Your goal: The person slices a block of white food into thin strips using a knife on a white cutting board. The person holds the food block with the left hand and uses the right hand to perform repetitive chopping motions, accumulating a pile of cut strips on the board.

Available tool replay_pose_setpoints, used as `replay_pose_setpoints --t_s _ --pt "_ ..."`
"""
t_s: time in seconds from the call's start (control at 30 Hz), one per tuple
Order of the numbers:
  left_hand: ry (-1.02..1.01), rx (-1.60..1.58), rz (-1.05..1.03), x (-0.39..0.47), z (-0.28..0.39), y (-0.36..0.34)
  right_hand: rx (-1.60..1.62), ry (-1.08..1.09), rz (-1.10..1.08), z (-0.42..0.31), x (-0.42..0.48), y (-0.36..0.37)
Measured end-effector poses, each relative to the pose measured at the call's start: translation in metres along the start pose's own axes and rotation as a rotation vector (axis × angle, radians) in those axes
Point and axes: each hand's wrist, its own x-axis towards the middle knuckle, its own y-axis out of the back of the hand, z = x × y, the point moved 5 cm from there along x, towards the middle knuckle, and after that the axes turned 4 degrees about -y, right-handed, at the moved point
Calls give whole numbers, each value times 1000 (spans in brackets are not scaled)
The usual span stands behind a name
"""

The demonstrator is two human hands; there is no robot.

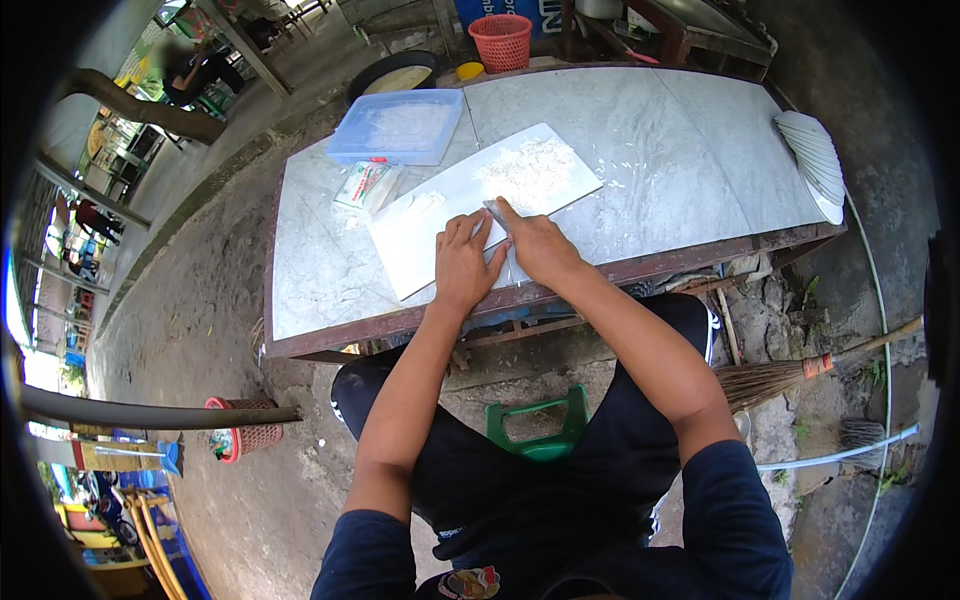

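A long white board (pixel 420 247) lies at an angle on the table, with a heap of finely cut white pieces (pixel 534 171) at its far right end. My right hand (pixel 546 247) grips a knife (pixel 495 213), index finger stretched along the blade; the handle is hidden in the hand. Close against the blade, my left hand (pixel 463 253) presses bent fingertips down on the board. Whatever lies under those fingers is hidden. Some flat white slices (pixel 426 201) rest on the board, left of the heap. Beside them sits an opened printed plastic packet (pixel 366 186) with white contents.
On the marble-look table (pixel 675 157), a blue-tinted plastic box (pixel 397 126) stands behind the packet and stacked white plates (pixel 814 161) at the right edge. White scraps lie right of the board. A red basket (pixel 501 43) and a dark pan (pixel 390 75) are beyond.
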Motion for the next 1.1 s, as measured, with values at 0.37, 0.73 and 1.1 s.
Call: replay_pose_setpoints --t_s 0.37,0.73,1.1 --pt "-4 32 -52 -2 3 1 -48 -108 4 -16 -1 2" --pt "-9 -31 27 -1 -2 -1 -41 18 87 0 1 0" --pt "-8 -30 -13 2 3 5 68 -52 -24 3 -2 0"
